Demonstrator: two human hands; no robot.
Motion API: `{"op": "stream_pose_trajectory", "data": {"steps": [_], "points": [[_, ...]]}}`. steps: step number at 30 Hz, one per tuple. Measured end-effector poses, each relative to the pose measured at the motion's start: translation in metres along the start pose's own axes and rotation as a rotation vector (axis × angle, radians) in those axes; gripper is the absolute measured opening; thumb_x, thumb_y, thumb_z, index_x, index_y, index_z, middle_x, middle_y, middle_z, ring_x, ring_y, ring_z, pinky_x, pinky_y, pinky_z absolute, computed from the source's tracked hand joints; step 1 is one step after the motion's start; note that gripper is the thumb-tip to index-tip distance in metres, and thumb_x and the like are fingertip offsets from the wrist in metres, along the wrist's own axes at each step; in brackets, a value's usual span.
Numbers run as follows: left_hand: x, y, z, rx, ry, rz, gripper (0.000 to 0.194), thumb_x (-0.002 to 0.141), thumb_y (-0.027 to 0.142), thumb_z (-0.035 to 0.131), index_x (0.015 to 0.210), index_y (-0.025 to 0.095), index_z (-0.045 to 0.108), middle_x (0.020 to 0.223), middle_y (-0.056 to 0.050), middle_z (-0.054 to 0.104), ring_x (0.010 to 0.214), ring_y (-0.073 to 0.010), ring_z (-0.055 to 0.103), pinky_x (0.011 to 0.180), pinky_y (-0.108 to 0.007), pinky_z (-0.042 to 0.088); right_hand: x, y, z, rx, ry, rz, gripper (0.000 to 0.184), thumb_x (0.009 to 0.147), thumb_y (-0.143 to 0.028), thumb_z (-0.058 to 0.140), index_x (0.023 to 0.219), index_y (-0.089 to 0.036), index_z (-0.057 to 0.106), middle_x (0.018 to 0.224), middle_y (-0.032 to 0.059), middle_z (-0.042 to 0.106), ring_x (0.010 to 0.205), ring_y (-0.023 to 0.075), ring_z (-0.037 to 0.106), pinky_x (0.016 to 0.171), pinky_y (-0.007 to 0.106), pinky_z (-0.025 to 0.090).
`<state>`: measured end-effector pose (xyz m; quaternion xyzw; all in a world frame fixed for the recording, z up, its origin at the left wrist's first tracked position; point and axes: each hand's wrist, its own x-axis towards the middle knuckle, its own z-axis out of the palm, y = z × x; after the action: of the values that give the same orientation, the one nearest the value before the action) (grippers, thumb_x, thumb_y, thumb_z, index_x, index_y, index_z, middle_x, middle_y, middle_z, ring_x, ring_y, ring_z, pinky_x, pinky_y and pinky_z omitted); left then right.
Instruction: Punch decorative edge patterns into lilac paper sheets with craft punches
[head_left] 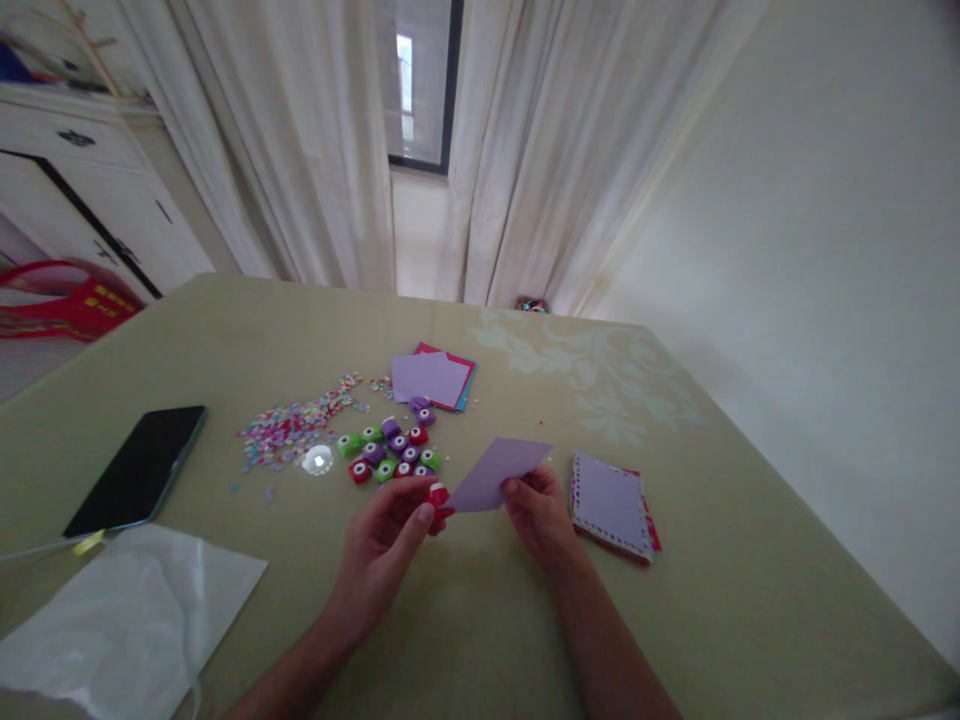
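Between the thumb and fingers of my left hand (390,535) is a small red craft punch (438,495). My right hand (538,505) pinches a sheet of purple paper (499,474) by its lower right edge. The sheet's left corner meets the red punch; whether it sits inside the slot I cannot tell. Just beyond my left hand lie several red, green and purple craft punches (386,468) in a cluster. To the right of my right hand rests a stack of punched paper (611,505), its purple top sheet lined with small holes along the edges.
Tiny coloured paper cut-outs (292,430) are scattered left of the punches, near a shiny clear round piece (317,460). Purple, red and blue sheets (429,378) lie farther back. A black phone (139,470) and a white plastic bag (142,620) occupy the table's left side.
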<state>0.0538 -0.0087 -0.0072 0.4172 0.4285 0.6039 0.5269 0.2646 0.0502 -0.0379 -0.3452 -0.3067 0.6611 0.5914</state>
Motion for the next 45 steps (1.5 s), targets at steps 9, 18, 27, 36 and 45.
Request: {"op": "stream_pose_trajectory", "data": {"steps": [9,18,27,36,45], "points": [[-0.002,-0.009,-0.002,-0.068,-0.007,0.0,0.041,0.091,0.033,0.084,0.127,0.028,0.065,0.1,-0.002,0.075,0.091,-0.0197,0.076,0.077,-0.028,0.063,-0.002,0.002,0.001,-0.151,-0.018,-0.051,0.04,0.062,-0.031,0.1,0.099,-0.029,0.085,0.107,0.0051,0.081,0.099,0.0232,0.071,0.091,0.034,0.055],[-0.002,-0.013,-0.002,0.043,-0.116,0.002,0.033,0.097,0.037,0.077,0.126,0.026,0.065,0.105,-0.004,0.072,0.09,-0.0189,0.075,0.08,-0.031,0.063,-0.006,-0.004,0.018,-0.148,-0.025,-0.085,0.065,0.063,-0.026,0.1,0.124,-0.034,0.078,0.135,0.0056,0.074,0.129,0.0286,0.061,0.103,0.04,0.051],[0.003,-0.012,0.008,-0.001,-0.203,-0.025,0.037,0.096,0.048,0.075,0.122,0.021,0.073,0.116,-0.008,0.08,0.102,-0.0264,0.081,0.094,-0.044,0.066,-0.004,0.004,0.022,-0.042,-0.026,-0.108,0.068,0.066,-0.027,0.097,0.128,-0.031,0.072,0.13,0.0058,0.076,0.119,0.0268,0.066,0.098,0.037,0.054],[0.013,-0.012,0.003,0.085,-0.116,0.1,0.041,0.079,0.048,0.091,0.107,0.018,0.081,0.106,-0.01,0.084,0.098,-0.0275,0.081,0.091,-0.042,0.067,0.004,0.023,0.031,-0.052,-0.138,-0.209,0.035,0.082,-0.053,0.08,0.106,-0.029,0.077,0.111,0.0036,0.081,0.124,0.0298,0.067,0.1,0.042,0.055],[0.014,-0.016,-0.001,0.183,-0.126,0.281,0.027,0.083,0.035,0.089,0.103,0.021,0.081,0.103,-0.007,0.08,0.095,-0.023,0.078,0.093,-0.039,0.066,-0.004,0.034,0.037,-0.093,-0.136,-0.039,0.04,0.072,-0.035,0.083,0.111,-0.034,0.076,0.117,0.002,0.081,0.112,0.028,0.073,0.098,0.045,0.057]]}}
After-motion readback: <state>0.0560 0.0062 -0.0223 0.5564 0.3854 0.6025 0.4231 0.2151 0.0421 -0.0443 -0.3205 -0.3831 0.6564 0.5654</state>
